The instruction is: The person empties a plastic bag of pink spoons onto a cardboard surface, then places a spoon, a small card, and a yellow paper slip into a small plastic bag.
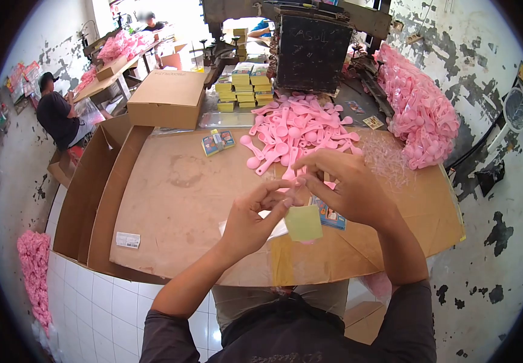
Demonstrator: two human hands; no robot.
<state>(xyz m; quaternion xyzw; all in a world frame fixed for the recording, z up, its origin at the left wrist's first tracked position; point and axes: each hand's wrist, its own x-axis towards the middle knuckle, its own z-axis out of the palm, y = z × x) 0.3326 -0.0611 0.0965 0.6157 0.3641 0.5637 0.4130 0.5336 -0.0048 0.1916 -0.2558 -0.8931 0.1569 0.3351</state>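
Just in front of the chest, both hands meet above the brown cardboard sheet (177, 199) that covers the table. The left hand (252, 221) is clenched in a pinch, thumb against fingertips, on the upper left corner of a small yellow-green card (302, 222). The card hangs flat and slightly tilted to the right of that hand's knuckles, with a pale clear plastic sleeve (260, 232) trailing leftward beneath the palm. The right hand (349, 187) sits higher and farther out, its fingers curled down toward the card's top edge, so the card lies below and inward of those fingertips. A bit of pink shows between them, but whether they grasp anything cannot be told against the pile of pink spoons (298, 130) behind. The left hand is the one touching the card; the right is just beside it. A printed card (333, 218) lies on the sheet under the right wrist, touching nothing held.
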